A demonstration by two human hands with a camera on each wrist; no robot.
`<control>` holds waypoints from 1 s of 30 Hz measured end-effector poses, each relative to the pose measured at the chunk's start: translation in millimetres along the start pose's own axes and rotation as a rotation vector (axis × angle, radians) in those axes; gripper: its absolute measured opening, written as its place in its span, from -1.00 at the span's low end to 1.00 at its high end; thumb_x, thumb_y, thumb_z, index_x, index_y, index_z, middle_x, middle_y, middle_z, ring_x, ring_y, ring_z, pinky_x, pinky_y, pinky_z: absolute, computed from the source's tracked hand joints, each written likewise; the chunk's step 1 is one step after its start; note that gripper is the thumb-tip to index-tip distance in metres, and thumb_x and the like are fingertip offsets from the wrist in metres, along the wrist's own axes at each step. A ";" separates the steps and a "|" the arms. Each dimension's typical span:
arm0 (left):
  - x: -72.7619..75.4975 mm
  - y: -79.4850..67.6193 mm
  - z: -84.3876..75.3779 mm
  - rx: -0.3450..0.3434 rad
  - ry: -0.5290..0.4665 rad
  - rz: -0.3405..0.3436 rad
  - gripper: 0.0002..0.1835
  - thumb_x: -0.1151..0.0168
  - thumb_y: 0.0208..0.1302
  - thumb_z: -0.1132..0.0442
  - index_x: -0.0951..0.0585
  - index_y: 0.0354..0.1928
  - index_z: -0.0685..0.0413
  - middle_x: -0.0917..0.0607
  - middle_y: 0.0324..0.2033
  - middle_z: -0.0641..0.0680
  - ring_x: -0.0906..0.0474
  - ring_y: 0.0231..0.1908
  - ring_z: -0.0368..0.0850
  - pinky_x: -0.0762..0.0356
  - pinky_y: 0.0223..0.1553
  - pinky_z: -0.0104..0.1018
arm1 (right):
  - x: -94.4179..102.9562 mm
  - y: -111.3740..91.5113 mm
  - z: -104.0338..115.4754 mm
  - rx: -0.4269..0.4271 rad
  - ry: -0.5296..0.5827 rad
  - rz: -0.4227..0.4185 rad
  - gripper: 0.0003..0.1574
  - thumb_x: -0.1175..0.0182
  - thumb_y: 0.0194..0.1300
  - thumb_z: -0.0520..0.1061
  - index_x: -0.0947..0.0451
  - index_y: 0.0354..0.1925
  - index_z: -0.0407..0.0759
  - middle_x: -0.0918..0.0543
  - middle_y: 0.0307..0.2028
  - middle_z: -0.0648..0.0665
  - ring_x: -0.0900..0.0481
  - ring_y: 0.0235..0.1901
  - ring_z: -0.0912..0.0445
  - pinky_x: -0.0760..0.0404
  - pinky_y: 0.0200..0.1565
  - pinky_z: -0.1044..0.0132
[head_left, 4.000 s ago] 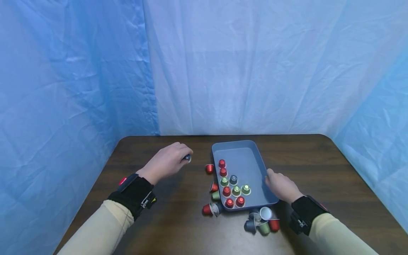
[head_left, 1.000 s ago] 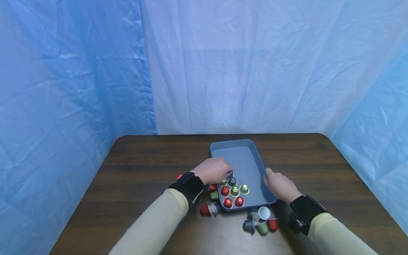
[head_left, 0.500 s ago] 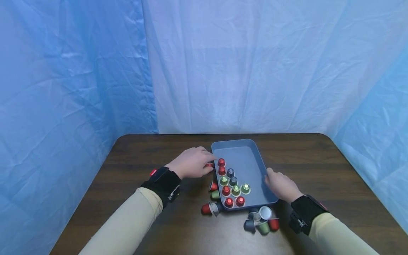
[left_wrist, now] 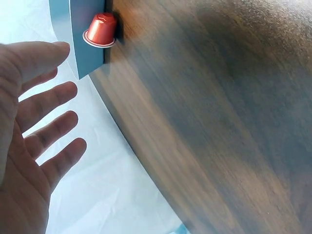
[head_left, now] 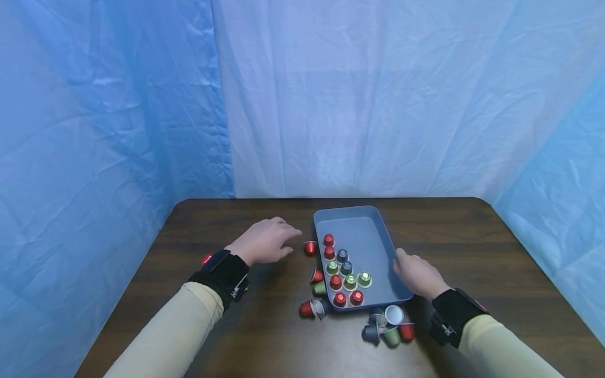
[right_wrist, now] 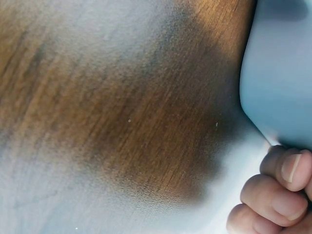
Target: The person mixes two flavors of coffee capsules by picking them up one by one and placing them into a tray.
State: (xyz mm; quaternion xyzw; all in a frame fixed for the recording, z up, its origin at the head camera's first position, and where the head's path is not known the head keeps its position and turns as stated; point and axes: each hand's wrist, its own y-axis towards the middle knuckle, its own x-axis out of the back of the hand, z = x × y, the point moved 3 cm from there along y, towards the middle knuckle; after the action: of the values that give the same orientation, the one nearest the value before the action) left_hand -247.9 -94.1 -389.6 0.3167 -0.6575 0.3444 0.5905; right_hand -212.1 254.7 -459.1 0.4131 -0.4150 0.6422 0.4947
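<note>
My left hand [head_left: 264, 240] hovers over the table left of the tray, fingers extended and apart, holding nothing. Nearest to it is a red coffee capsule [head_left: 310, 248] lying beside the tray; in the left wrist view that red capsule [left_wrist: 102, 30] shows close to the tray wall. My right hand [head_left: 420, 274] grips the right rim of the blue-grey tray [head_left: 373, 236], fingers curled at its edge in the right wrist view. Inside the tray, red, green and dark blue capsules stand rim down at the left and front, among them two dark ones [head_left: 342, 255] one behind the other.
Along the tray's left side lie another red capsule [head_left: 317, 275], a green capsule [head_left: 319, 289] and a red one [head_left: 306, 310] at the corner. Several mixed capsules [head_left: 391, 337] cluster before the tray's front edge. Blue sheeting [head_left: 354, 105] hangs behind the wooden table [head_left: 264, 325].
The dark capsule that my left hand held now stands in the tray behind the other dark one. That hand has let go and drawn back left. My right hand stays on the rim.
</note>
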 end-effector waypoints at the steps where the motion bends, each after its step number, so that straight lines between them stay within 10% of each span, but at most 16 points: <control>1: -0.4 0.2 -0.4 -0.006 0.001 -0.002 -0.46 -0.39 0.35 0.05 -0.57 0.36 -0.14 -0.65 0.24 -0.05 -0.46 0.30 -0.06 -0.43 0.34 -0.05 | -0.2 0.0 0.2 -0.001 0.002 0.002 -0.79 -0.05 0.55 -0.15 -0.39 -0.15 -0.32 -0.47 -0.55 -0.13 -0.51 -0.52 0.04 -0.46 -0.47 0.22; 19: -28.0 14.4 -26.1 -0.171 0.017 -0.033 -0.53 -0.45 0.29 0.17 -0.67 0.25 -0.11 -0.68 0.20 -0.02 -0.54 0.24 -0.10 -0.49 0.29 -0.18 | -0.3 -1.3 6.1 0.000 0.008 -0.004 -0.80 -0.05 0.55 -0.15 -0.38 -0.18 -0.30 -0.44 -0.56 -0.13 -0.47 -0.54 0.04 -0.42 -0.48 0.21; 30: -43.7 17.7 -22.9 -0.129 0.077 -0.006 -0.52 -0.48 0.25 0.23 -0.68 0.22 -0.13 -0.70 0.16 -0.03 -0.61 0.19 -0.11 -0.54 0.24 -0.19 | -1.3 -2.6 10.4 0.003 0.020 0.004 -0.79 -0.06 0.56 -0.14 -0.40 -0.14 -0.32 -0.46 -0.54 -0.12 -0.51 -0.52 0.06 -0.46 -0.46 0.23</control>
State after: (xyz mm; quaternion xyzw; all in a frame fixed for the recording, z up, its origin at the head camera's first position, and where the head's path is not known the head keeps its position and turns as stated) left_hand -245.2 -64.8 -433.0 0.2664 -0.6542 0.3117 0.6356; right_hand -208.1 245.0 -456.8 0.4065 -0.4100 0.6478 0.4970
